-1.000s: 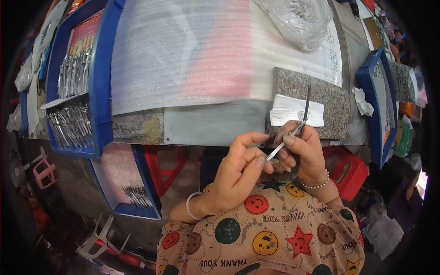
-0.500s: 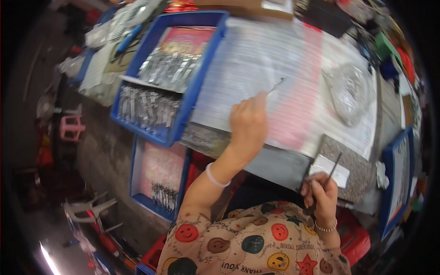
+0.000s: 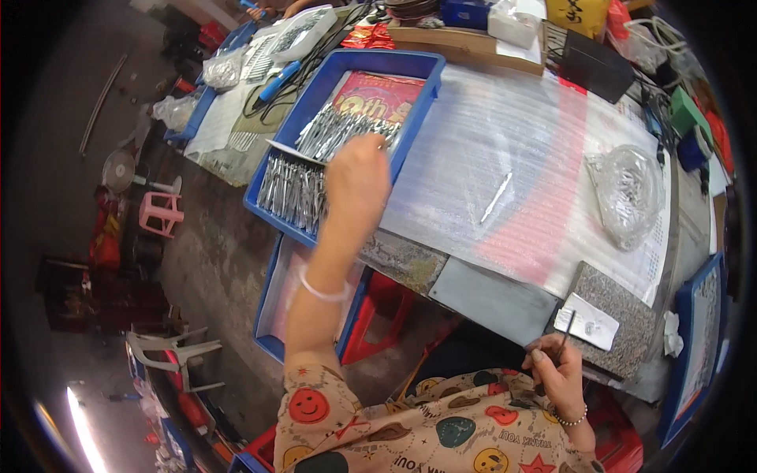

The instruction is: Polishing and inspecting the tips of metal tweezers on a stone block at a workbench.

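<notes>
My left hand [image 3: 359, 177] is over the blue tray [image 3: 430, 67], its fingers curled at the slim silver metal pieces [image 3: 347, 132]. Whatever its fingertips may hold is hidden. A white divider strip [image 3: 292, 150] separates these pieces from a second row [image 3: 290, 189] nearer me. A single silver piece [image 3: 497, 197] lies on the translucent sheet [image 3: 441, 158] covering the bench. At the bench's front edge, my right hand [image 3: 556, 366] is closed around a thin dark rod-like tool [image 3: 568, 325] pointing upward.
Beside the right hand, a speckled stone slab [image 3: 631, 335] carries a white paper [image 3: 587, 322]. A clear plastic bag [image 3: 627, 197] of small parts lies at the right. Another blue tray [image 3: 268, 315] sits lower left, and a blue-framed tray [image 3: 694, 339] stands far right.
My left hand has moved left from the sheet to the blue tray. The slim piece it held now lies on the sheet. The right hand still grips its tool. The whole view has shifted.
</notes>
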A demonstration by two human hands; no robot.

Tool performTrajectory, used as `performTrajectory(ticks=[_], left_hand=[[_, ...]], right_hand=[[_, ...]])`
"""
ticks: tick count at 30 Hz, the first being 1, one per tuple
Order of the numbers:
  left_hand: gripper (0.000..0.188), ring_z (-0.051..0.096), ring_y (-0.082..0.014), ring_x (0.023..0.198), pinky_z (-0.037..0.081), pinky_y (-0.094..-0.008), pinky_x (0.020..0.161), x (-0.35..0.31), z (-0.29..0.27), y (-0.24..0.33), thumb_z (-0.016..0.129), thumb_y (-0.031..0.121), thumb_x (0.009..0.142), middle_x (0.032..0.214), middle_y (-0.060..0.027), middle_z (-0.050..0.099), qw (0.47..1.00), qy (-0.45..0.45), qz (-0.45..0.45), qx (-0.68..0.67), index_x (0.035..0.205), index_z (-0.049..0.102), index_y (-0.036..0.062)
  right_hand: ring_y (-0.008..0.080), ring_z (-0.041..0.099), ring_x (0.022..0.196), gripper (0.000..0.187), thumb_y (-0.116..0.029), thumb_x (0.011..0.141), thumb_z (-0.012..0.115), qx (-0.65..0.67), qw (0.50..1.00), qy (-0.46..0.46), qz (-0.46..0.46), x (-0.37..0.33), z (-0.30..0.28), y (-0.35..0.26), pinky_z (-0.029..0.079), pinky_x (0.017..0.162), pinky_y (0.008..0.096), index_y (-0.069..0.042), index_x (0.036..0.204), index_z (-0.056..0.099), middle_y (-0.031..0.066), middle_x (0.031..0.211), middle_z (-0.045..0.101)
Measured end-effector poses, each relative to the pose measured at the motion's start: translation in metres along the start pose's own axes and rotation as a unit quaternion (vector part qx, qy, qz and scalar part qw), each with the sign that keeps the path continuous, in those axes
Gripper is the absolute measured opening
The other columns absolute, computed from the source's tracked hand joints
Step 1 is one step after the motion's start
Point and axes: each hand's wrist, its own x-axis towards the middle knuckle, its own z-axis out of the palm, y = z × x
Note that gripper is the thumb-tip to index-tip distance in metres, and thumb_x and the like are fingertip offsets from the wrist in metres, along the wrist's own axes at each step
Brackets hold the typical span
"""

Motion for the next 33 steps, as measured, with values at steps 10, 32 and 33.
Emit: performTrajectory(ticks=[10,32,33], left_hand=[[0.022,0.063,-0.0424,0.085,0.049,-0.0492,0.075,0.078,0.063,-0.146,0.058,0.014,0.074,0.087,-0.0292,0.063,0.92,-0.319,0.007,0.227,0.085,0.063,-0.0039],[0.011,0.052,-0.0085,0.073,0.042,-0.0221,0.069,-0.046,-0.018,0.047,0.056,0.007,0.091,0.081,-0.0037,0.058,0.935,-0.045,-0.103,-0.336,0.098,0.058,-0.0013],[0.01,0.053,-0.0087,0.074,0.042,-0.022,0.07,-0.063,-0.021,0.064,0.056,0.005,0.09,0.082,-0.0042,0.059,0.931,-0.044,-0.114,-0.344,0.097,0.058,-0.0017]], right_hand=[[0.0241,0.067,0.065,0.019,-0.018,0.092,0.055,-0.096,0.979,-0.17,-0.05,0.005,0.015,-0.006,0.051,0.059,0.0338,0.001,0.095,0.057,0.0151,0.071,0.063],[0.035,0.063,0.071,0.018,-0.019,0.088,0.057,-0.149,0.97,-0.122,-0.145,-0.017,-0.019,0.036,0.049,0.06,0.0427,-0.002,0.089,0.056,0.0166,0.075,0.062],[0.035,0.063,0.071,0.018,-0.019,0.088,0.057,-0.149,0.97,-0.125,-0.146,-0.017,-0.02,0.034,0.049,0.06,0.0427,-0.002,0.089,0.056,0.0166,0.075,0.062]])
